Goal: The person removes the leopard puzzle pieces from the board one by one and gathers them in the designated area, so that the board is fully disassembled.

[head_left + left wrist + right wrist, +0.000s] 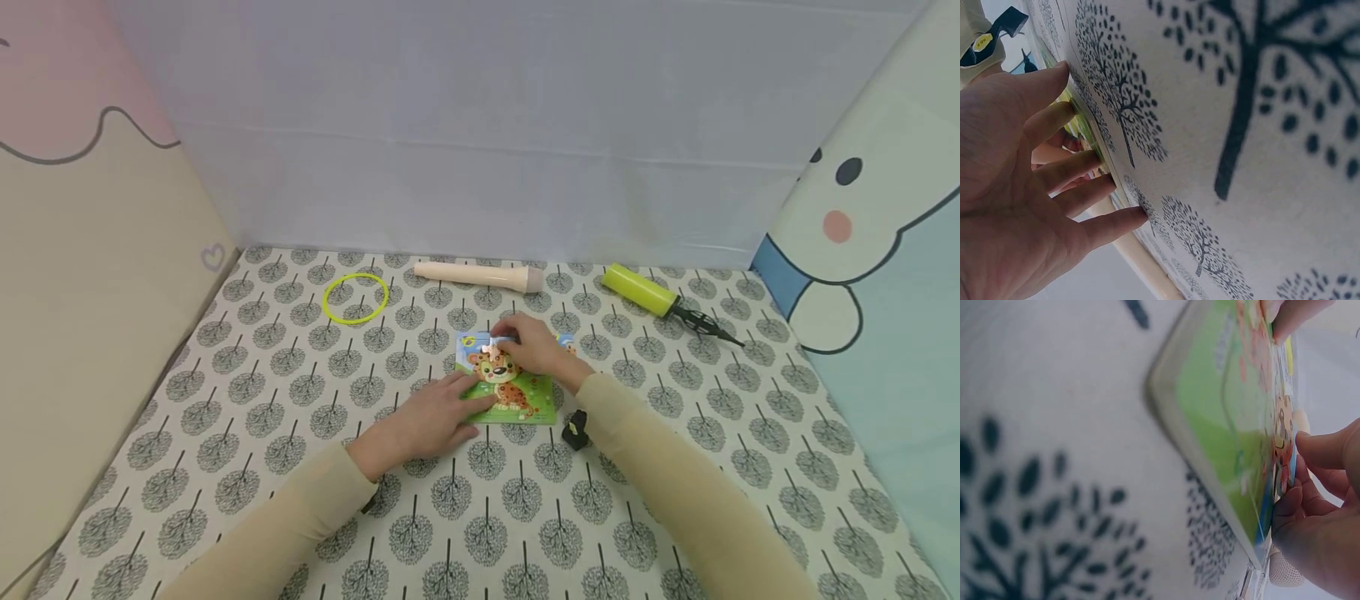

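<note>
A small flat jigsaw puzzle (536, 404) with a cartoon leopard on green grass and blue sky lies at the middle of the table. My left hand (435, 415) rests at its left side, fingers spread and fairly straight; in the left wrist view the fingertips (1107, 181) touch the board's edge and the cloth. Over the top part of the picture is my right hand (527, 343). In the right wrist view its thumb and fingers pinch a spotted puzzle piece (1284, 447), lifted or tilted at the board's far side. The piece's full outline is hidden.
Behind the puzzle lies a pale microphone-shaped stick (476, 275). A yellow-green ring (356, 322) sits at the back left, and a yellow-green hand pump (639, 290) with a black nozzle at the back right. The tree-patterned cloth (487, 542) covers the table, with walls on three sides.
</note>
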`<control>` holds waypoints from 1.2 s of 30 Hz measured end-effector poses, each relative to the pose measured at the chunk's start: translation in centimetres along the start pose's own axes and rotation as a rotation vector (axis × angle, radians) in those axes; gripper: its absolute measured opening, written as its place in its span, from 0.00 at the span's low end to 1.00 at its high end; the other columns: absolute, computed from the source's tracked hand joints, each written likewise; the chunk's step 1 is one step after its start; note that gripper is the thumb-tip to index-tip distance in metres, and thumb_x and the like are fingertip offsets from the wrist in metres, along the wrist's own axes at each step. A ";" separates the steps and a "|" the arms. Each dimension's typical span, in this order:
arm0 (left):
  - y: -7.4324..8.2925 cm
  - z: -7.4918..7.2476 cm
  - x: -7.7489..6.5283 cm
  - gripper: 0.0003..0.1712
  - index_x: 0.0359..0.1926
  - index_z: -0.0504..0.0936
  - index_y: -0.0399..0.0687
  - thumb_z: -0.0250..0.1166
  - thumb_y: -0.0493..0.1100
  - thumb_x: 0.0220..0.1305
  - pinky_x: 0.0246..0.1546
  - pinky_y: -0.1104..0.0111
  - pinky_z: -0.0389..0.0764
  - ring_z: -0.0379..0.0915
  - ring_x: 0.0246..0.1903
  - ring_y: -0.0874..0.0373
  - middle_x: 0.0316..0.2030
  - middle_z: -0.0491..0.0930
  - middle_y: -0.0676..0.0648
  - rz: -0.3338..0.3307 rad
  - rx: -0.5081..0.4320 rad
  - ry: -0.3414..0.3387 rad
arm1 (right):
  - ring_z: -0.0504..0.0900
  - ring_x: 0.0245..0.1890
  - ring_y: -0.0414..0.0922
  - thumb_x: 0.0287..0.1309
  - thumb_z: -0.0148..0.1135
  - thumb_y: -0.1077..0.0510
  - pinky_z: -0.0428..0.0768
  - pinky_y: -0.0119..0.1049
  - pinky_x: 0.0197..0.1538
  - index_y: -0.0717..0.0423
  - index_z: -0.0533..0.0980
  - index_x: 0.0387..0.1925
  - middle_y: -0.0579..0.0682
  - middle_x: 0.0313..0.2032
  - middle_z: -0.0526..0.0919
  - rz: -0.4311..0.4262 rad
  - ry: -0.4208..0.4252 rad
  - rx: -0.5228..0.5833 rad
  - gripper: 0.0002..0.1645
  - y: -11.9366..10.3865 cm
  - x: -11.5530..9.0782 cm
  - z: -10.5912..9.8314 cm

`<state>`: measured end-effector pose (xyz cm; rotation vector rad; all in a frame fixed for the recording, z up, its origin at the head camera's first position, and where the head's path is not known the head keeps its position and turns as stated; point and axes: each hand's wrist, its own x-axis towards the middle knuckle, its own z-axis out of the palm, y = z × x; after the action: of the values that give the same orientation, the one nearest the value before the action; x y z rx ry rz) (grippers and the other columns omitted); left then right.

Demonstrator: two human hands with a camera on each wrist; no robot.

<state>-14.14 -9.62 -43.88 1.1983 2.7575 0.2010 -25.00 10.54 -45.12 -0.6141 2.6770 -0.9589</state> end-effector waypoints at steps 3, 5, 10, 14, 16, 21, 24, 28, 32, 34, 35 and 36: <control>0.0 0.0 0.0 0.31 0.68 0.68 0.53 0.59 0.55 0.66 0.60 0.45 0.63 0.54 0.65 0.37 0.68 0.58 0.35 0.000 0.004 -0.001 | 0.77 0.47 0.47 0.63 0.59 0.62 0.74 0.42 0.55 0.56 0.79 0.49 0.51 0.47 0.80 -0.015 0.012 -0.001 0.13 0.1 0.1 -0.2; 0.0 0.0 0.0 0.31 0.68 0.68 0.53 0.58 0.55 0.67 0.61 0.45 0.63 0.54 0.65 0.37 0.68 0.58 0.35 0.002 0.006 -0.003 | 0.77 0.46 0.47 0.62 0.60 0.62 0.75 0.42 0.55 0.55 0.80 0.48 0.51 0.46 0.81 -0.022 0.017 -0.002 0.13 0.2 0.1 -0.3; 0.1 -0.1 0.0 0.32 0.69 0.67 0.54 0.58 0.56 0.67 0.62 0.46 0.61 0.53 0.66 0.38 0.68 0.58 0.36 0.000 0.008 -0.012 | 0.78 0.45 0.46 0.62 0.60 0.62 0.75 0.42 0.53 0.53 0.81 0.46 0.49 0.44 0.81 0.003 0.007 0.032 0.12 0.2 -0.1 -0.7; 0.2 -0.1 0.0 0.32 0.69 0.66 0.55 0.57 0.56 0.68 0.63 0.47 0.60 0.53 0.66 0.39 0.69 0.57 0.37 -0.006 0.015 -0.020 | 0.77 0.44 0.44 0.63 0.59 0.62 0.75 0.42 0.52 0.49 0.81 0.47 0.47 0.42 0.80 0.047 -0.018 0.065 0.12 0.2 -0.2 -1.0; 0.1 -0.1 0.0 0.32 0.70 0.65 0.55 0.57 0.56 0.68 0.63 0.47 0.59 0.53 0.66 0.39 0.69 0.57 0.37 -0.006 0.019 -0.019 | 0.77 0.44 0.44 0.63 0.58 0.62 0.75 0.41 0.52 0.47 0.81 0.47 0.47 0.43 0.80 0.065 -0.028 0.085 0.13 0.3 -0.3 -1.1; 0.1 0.0 0.0 0.32 0.69 0.65 0.55 0.57 0.56 0.68 0.63 0.48 0.60 0.53 0.66 0.39 0.68 0.57 0.37 0.001 0.022 -0.009 | 0.77 0.46 0.44 0.64 0.57 0.62 0.75 0.42 0.53 0.45 0.81 0.47 0.46 0.46 0.80 0.070 -0.036 0.115 0.14 0.4 -0.4 -1.4; 0.0 0.0 0.0 0.31 0.69 0.66 0.54 0.57 0.55 0.68 0.63 0.48 0.59 0.53 0.66 0.39 0.68 0.57 0.36 0.007 0.016 -0.003 | 0.77 0.45 0.43 0.64 0.57 0.61 0.76 0.41 0.52 0.47 0.81 0.47 0.46 0.46 0.80 0.058 -0.036 0.125 0.13 0.4 -0.4 -1.6; 0.0 0.0 0.0 0.32 0.69 0.66 0.54 0.58 0.55 0.67 0.63 0.47 0.60 0.53 0.66 0.39 0.68 0.58 0.36 0.012 0.015 0.001 | 0.78 0.40 0.43 0.65 0.56 0.62 0.79 0.38 0.46 0.53 0.80 0.49 0.47 0.44 0.81 0.034 -0.029 0.166 0.13 0.4 -0.5 -1.8; 0.0 0.0 0.0 0.32 0.69 0.66 0.54 0.58 0.55 0.67 0.63 0.47 0.60 0.54 0.66 0.39 0.68 0.58 0.36 0.013 0.011 0.002 | 0.79 0.40 0.43 0.65 0.56 0.62 0.80 0.37 0.44 0.57 0.79 0.49 0.49 0.44 0.81 0.003 -0.005 0.182 0.13 0.3 -0.8 -2.5; 0.0 0.0 0.0 0.32 0.69 0.66 0.54 0.58 0.55 0.67 0.63 0.47 0.59 0.53 0.66 0.39 0.68 0.57 0.36 0.007 0.004 -0.005 | 0.79 0.40 0.43 0.65 0.57 0.62 0.79 0.38 0.45 0.57 0.80 0.48 0.49 0.45 0.81 -0.007 0.009 0.162 0.12 0.4 -0.9 -2.9; 0.0 0.0 0.0 0.32 0.69 0.66 0.54 0.58 0.55 0.67 0.63 0.47 0.59 0.53 0.66 0.39 0.68 0.57 0.36 0.006 0.002 -0.006 | 0.79 0.40 0.44 0.65 0.57 0.62 0.79 0.39 0.46 0.57 0.80 0.48 0.49 0.45 0.81 -0.010 0.013 0.152 0.12 0.4 -1.0 -3.1; 0.0 0.1 0.0 0.32 0.69 0.66 0.54 0.58 0.55 0.67 0.63 0.47 0.59 0.52 0.66 0.39 0.68 0.57 0.36 0.005 0.002 -0.006 | 0.79 0.41 0.44 0.65 0.58 0.62 0.79 0.39 0.46 0.57 0.81 0.47 0.49 0.45 0.81 -0.009 0.017 0.139 0.12 0.5 -1.1 -3.3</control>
<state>-14.12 -9.62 -43.93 1.2045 2.7498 0.1953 -25.35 13.24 -42.84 -0.5910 2.5962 -1.1459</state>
